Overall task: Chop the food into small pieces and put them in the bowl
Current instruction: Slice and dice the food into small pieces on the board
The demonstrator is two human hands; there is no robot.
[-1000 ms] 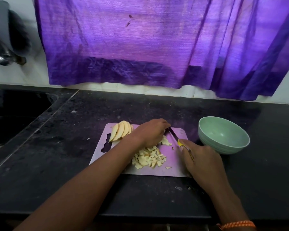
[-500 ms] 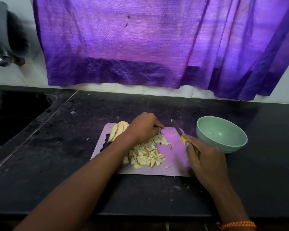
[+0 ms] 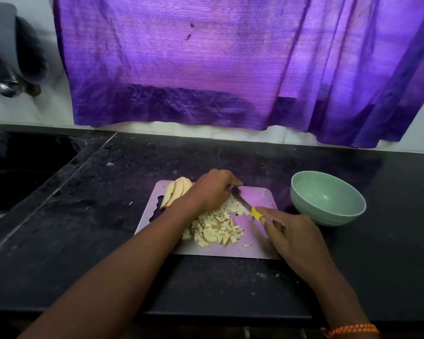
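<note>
Purple curtain (image 3: 206, 64) above black countertop (image 3: 230, 157)

A purple curtain (image 3: 206, 69) with a darker purple band along its hem and two small dark spots is hanging over a white wall (image 3: 22, 113). The bench (image 3: 230, 162) is showing black with pale speckles. The cutting board (image 3: 260, 196) is looking lilac, the chopped pieces (image 3: 218, 231) and slices (image 3: 175, 192) pale yellow, the bowl (image 3: 328, 199) mint green, the knife handle (image 3: 256, 213) bright yellow, the wrist thread (image 3: 350, 330) orange.
</note>
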